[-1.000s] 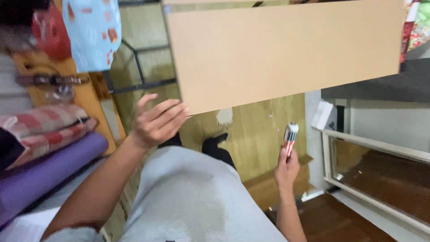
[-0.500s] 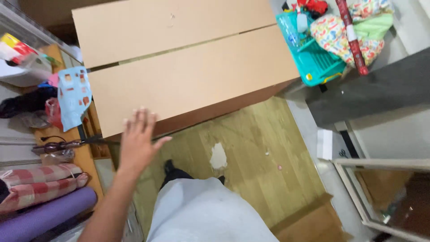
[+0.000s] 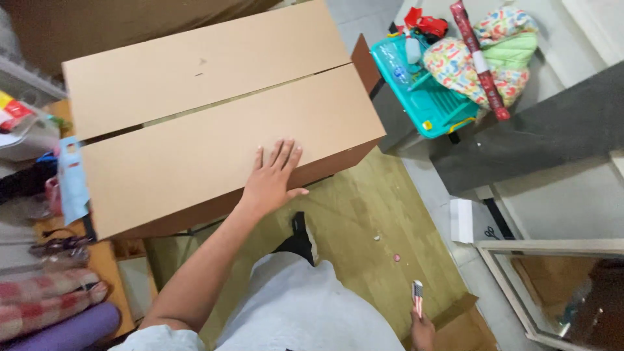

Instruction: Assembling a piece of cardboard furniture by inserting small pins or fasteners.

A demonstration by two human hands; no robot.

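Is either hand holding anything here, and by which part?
The right hand grips a small striped-handled tool by its lower end; its kind cannot be told. The left hand holds nothing, lying flat on the brown board.

A second ago the left hand (image 3: 272,179) hung open in the air below the brown board panels (image 3: 221,123), clear of them; now it lies flat, fingers spread, on the nearer panel close to its front edge. The right hand (image 3: 422,330), which dropped out of sight half a second ago, shows again low and well right of the panels, its grip closed round a small striped tool (image 3: 418,298) as before. The panels now lie fully in sight.
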